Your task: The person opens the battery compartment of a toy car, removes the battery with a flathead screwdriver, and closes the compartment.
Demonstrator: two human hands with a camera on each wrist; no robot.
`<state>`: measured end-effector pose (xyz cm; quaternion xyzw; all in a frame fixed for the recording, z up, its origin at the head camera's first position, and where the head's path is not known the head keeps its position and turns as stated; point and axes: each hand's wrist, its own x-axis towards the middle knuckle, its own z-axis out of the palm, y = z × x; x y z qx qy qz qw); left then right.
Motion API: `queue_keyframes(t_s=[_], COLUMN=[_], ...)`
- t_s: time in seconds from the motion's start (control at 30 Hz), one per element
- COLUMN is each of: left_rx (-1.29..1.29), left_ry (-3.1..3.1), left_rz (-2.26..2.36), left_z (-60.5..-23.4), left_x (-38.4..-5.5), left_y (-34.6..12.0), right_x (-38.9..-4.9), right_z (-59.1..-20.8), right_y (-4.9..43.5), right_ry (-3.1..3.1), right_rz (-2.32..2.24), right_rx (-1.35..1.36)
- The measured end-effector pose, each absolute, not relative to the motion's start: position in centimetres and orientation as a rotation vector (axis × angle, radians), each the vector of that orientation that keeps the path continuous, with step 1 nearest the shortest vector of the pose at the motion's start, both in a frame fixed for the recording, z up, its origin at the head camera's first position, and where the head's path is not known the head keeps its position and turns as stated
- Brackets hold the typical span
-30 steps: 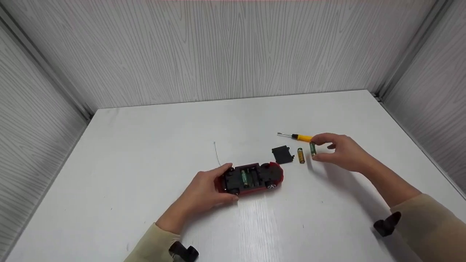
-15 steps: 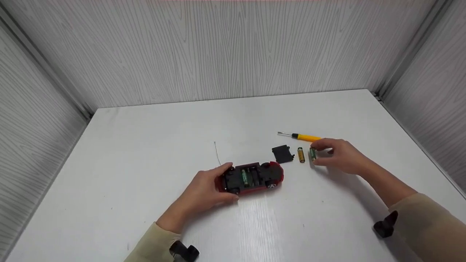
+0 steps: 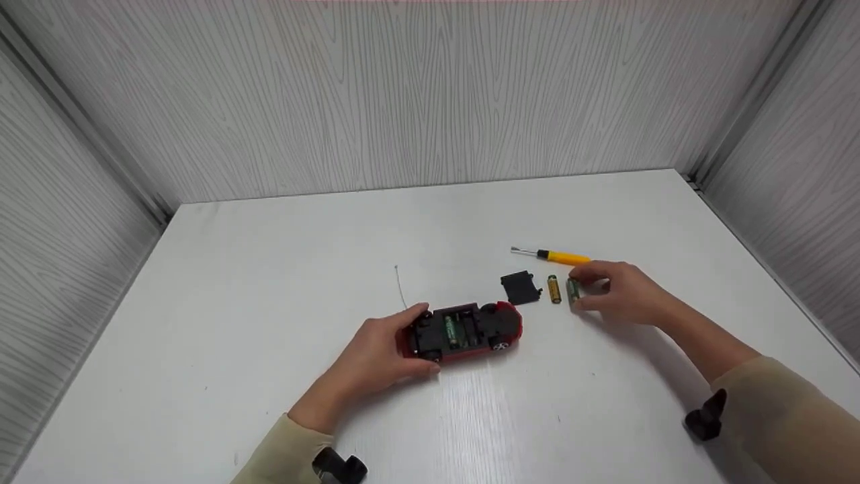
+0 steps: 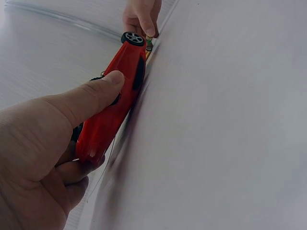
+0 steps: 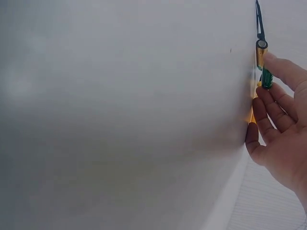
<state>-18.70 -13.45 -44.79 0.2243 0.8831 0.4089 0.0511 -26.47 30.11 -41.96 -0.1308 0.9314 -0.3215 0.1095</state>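
A red toy car (image 3: 505, 321) lies wheels up on the table, its battery compartment uncovered and a green battery (image 3: 451, 331) inside. My left hand (image 3: 376, 353) grips one end of the car, thumb along the near side and fingers around the far side. Between thumb and fingertips, my right hand (image 3: 625, 292) pinches another green battery (image 3: 573, 293) by its two ends, low over the table. Just left of it lies a gold and green battery (image 3: 553, 289). In the right wrist view the pinched battery (image 5: 267, 79) shows between thumb and fingers.
A black battery cover (image 3: 521, 288) lies beyond the car's front, left of the loose battery. Behind the right hand is a yellow-handled screwdriver (image 3: 564, 257). A thin wire antenna (image 3: 400, 284) sticks out past the left hand. Walls enclose the white table (image 3: 302, 255) at the back and sides.
My right hand has brought the green battery down and slightly left, beside the gold and green one, uncovering more of the screwdriver handle. The left hand and the car have stayed in place.
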Motion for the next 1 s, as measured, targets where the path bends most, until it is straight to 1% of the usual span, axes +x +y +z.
queue_keyframes(t_s=[0.63,1.0], left_rx=[0.636,0.658], left_ry=[2.689,2.687], left_rz=[1.212,1.231], left_z=[-44.62,-44.66], left_x=[-18.6,-18.65], left_y=[-13.5,-13.4], right_x=[-26.66,-26.74], right_z=[-42.52,-42.44], right_y=[29.59,29.64], right_ry=[2.745,2.725], right_rz=[-0.904,-0.898], right_rx=[-0.375,-0.331])
